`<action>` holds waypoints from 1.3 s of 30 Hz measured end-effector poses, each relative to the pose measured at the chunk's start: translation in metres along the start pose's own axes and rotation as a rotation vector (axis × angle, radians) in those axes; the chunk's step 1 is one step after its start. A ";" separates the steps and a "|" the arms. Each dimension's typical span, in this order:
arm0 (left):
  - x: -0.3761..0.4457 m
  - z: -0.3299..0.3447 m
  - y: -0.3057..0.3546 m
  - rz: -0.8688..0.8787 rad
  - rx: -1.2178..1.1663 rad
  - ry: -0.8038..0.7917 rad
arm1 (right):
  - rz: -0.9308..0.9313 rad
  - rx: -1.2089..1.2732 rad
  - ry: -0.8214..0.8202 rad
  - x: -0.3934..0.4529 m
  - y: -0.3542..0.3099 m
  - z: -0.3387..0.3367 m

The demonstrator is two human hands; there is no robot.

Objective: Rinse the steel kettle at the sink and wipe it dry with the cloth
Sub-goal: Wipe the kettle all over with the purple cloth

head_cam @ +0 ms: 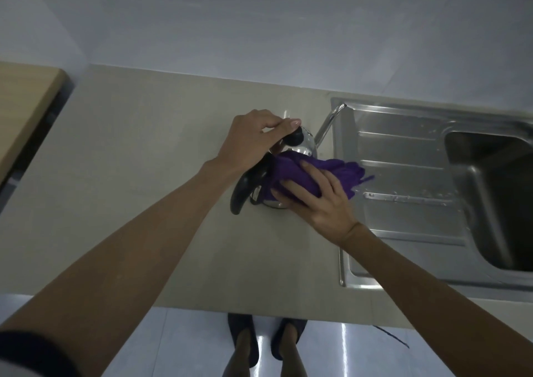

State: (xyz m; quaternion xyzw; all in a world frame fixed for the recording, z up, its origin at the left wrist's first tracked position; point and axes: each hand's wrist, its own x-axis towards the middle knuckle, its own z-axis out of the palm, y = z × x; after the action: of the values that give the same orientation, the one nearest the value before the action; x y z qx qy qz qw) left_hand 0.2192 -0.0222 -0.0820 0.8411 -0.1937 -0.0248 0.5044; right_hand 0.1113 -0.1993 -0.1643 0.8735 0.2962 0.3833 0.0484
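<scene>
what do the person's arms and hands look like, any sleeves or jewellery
Both forearms are bare. The left arm ends in a dark sleeve cuff near the frame's bottom edge. No rings, watch or gloves show on the left hand or right hand. The left thumbnail looks pale and glossy.
</scene>
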 end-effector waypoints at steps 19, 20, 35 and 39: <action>-0.002 -0.011 0.015 -0.081 0.030 -0.100 | -0.165 -0.048 -0.671 -0.025 -0.047 -0.012; -0.001 -0.012 0.016 -0.086 0.030 -0.108 | -0.075 -0.034 -0.615 -0.027 -0.042 -0.023; -0.006 -0.008 0.017 -0.107 -0.048 -0.060 | 1.156 0.645 -0.110 0.003 -0.115 -0.011; -0.005 -0.009 0.020 -0.118 -0.046 -0.047 | 1.257 0.734 -0.201 -0.003 -0.115 -0.013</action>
State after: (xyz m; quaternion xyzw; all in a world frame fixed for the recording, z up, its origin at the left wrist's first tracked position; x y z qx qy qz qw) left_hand 0.2106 -0.0212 -0.0616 0.8384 -0.1552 -0.0788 0.5166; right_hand 0.0453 -0.1087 -0.1932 0.8692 -0.1573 0.1330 -0.4495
